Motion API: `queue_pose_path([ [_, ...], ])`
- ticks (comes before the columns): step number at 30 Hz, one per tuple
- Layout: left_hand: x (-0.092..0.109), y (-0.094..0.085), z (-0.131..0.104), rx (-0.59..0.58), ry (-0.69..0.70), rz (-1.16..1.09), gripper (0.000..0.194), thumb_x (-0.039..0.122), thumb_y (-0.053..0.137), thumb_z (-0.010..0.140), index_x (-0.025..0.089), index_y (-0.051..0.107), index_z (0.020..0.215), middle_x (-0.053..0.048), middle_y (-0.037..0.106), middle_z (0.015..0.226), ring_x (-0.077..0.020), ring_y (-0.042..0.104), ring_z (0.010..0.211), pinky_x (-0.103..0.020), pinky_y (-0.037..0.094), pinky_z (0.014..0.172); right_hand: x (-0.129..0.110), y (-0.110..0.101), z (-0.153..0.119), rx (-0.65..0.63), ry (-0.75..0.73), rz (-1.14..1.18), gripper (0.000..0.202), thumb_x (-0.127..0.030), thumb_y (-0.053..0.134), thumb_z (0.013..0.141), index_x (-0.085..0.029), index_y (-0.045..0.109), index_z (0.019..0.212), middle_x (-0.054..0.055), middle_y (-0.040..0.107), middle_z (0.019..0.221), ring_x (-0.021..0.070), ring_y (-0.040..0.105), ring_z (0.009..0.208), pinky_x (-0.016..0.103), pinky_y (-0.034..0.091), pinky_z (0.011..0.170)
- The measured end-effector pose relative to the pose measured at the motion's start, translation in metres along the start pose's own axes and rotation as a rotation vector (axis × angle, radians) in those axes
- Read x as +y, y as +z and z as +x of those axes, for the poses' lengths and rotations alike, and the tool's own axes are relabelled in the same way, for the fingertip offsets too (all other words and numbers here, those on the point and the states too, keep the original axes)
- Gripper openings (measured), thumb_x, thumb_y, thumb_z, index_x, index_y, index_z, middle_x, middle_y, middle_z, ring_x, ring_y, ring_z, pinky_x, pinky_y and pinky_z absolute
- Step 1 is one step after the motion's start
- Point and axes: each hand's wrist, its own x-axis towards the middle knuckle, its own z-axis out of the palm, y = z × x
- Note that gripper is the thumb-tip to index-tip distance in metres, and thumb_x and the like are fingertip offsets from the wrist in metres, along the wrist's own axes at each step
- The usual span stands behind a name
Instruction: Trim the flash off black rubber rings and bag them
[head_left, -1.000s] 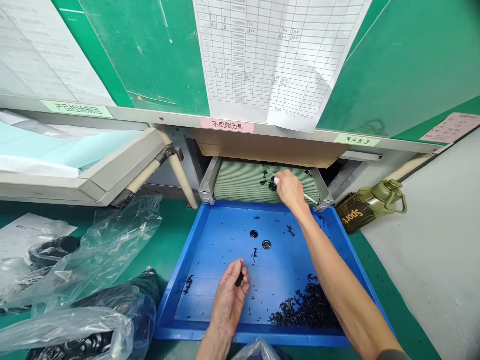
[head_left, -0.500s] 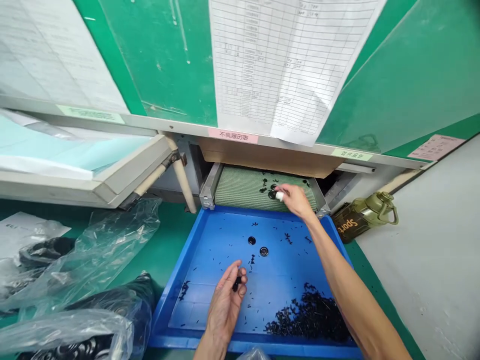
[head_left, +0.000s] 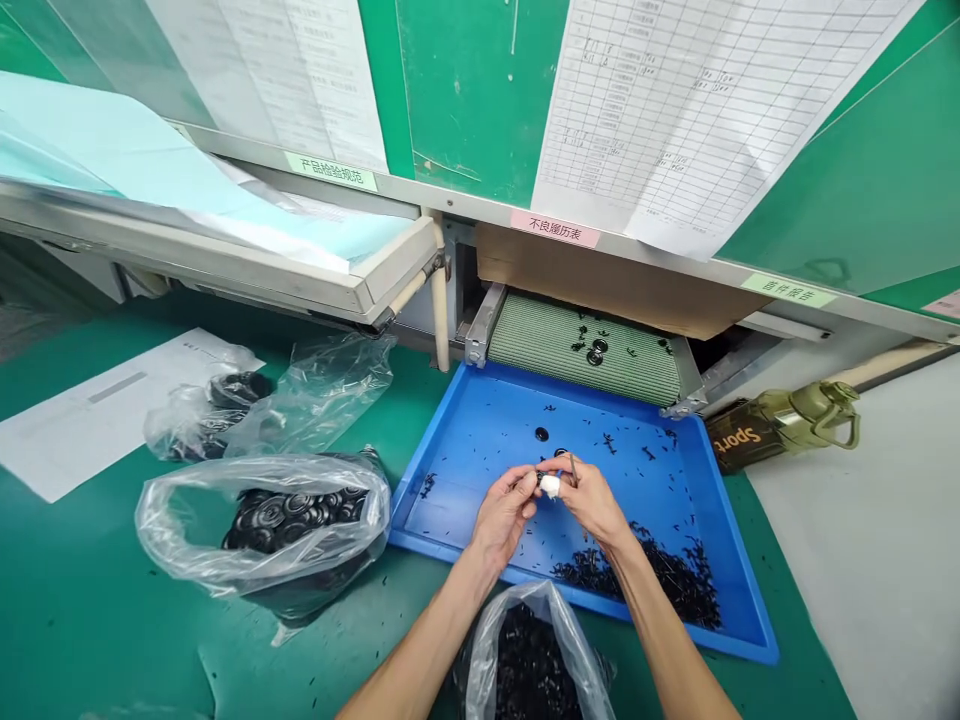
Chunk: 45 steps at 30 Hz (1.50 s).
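Above the blue tray, my two hands meet. My left hand is closed in a pinch on a small black part, mostly hidden by the fingers. My right hand, with a white wrap round one finger, is closed beside it at the same part. A thin greyish tool shows between its fingers; its kind is unclear. Just beyond the hands lies a black round disc in the tray, with a second one partly covered by my right hand. A heap of small black scraps fills the tray's near right corner.
Behind the tray is a green ribbed conveyor belt with black discs and scraps. An open plastic bag of black discs stands left; another bag of black pieces is in front. A bottle lies right.
My right hand has come back from the belt to my left hand, and they now meet over the tray. The view has turned left, bringing more of the bags into sight.
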Motion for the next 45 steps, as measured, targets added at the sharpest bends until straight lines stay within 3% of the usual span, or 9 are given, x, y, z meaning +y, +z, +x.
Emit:
queue_pose_path([
  [6,0.000,0.001,-0.003,0.035,0.005,-0.009,0.036,0.023,0.078,0.064,0.010,0.067,0.096,-0.004,0.063,0.070,-0.0074,0.055,0.060,-0.014,0.035,0.045,0.003,-0.006,-0.020,-0.100,-0.011,-0.063,0.042,-0.020,0.033,0.085,-0.022,0.045,0.124,0.005,0.057,0.104,0.0113,0.052,0.068,0.024,0.044,0.062],
  [11,-0.001,0.001,-0.004,0.040,-0.006,0.012,0.029,0.023,0.076,0.067,0.011,0.068,0.092,-0.009,0.068,0.080,-0.0155,0.065,0.078,-0.021,0.047,0.065,0.007,-0.006,-0.033,-0.091,0.019,-0.439,0.054,-0.016,0.031,0.087,-0.023,0.026,0.139,0.003,0.062,0.080,0.0140,0.055,0.061,0.024,0.040,0.058],
  [14,-0.002,0.001,-0.003,0.036,0.004,0.001,0.026,0.021,0.076,0.067,0.011,0.069,0.089,-0.009,0.069,0.084,-0.0148,0.064,0.079,-0.021,0.046,0.068,0.004,-0.005,-0.038,-0.025,-0.012,-0.627,0.046,-0.014,0.030,0.088,-0.022,0.035,0.134,0.007,0.065,0.091,0.0164,0.059,0.068,0.024,0.039,0.058],
  [18,-0.004,-0.001,0.000,0.013,0.031,-0.018,0.027,0.021,0.076,0.066,0.011,0.068,0.089,-0.010,0.068,0.091,-0.0118,0.062,0.075,-0.019,0.043,0.061,0.000,-0.002,-0.040,0.056,-0.130,-0.819,0.044,-0.008,0.032,0.084,-0.024,0.050,0.121,0.008,0.062,0.109,0.0172,0.061,0.085,0.025,0.042,0.068],
  [32,-0.004,0.001,-0.003,0.047,0.091,0.064,0.029,0.028,0.077,0.065,0.012,0.069,0.087,-0.006,0.067,0.082,-0.0075,0.054,0.064,-0.019,0.040,0.059,-0.011,0.023,-0.036,0.098,-0.064,-1.027,0.029,-0.014,0.036,0.090,-0.022,0.057,0.108,0.008,0.062,0.088,0.0202,0.059,0.083,0.026,0.038,0.060],
  [37,-0.003,0.002,-0.008,0.102,0.198,0.208,0.026,0.027,0.075,0.065,0.015,0.068,0.086,-0.003,0.066,0.082,-0.0058,0.049,0.056,-0.022,0.040,0.061,-0.014,0.032,-0.036,0.159,-0.040,-0.926,0.028,-0.016,0.034,0.090,-0.020,0.059,0.101,0.007,0.063,0.083,0.0176,0.058,0.073,0.025,0.034,0.056],
  [41,-0.005,0.000,-0.008,0.115,0.252,0.247,0.027,0.030,0.074,0.066,0.014,0.068,0.087,-0.004,0.066,0.082,-0.0069,0.049,0.056,-0.023,0.040,0.061,-0.009,0.030,-0.030,0.099,-0.013,-0.531,0.028,-0.017,0.034,0.086,-0.020,0.061,0.083,0.001,0.061,0.064,0.0130,0.052,0.055,0.023,0.031,0.053],
  [45,-0.007,0.000,-0.007,0.135,0.270,0.325,0.028,0.032,0.072,0.069,0.013,0.066,0.090,-0.004,0.066,0.078,-0.0078,0.049,0.056,-0.023,0.040,0.061,0.012,0.020,-0.020,0.107,0.142,-0.245,0.028,-0.020,0.035,0.080,-0.018,0.061,0.073,-0.002,0.057,0.056,0.0126,0.048,0.050,0.022,0.031,0.049],
])
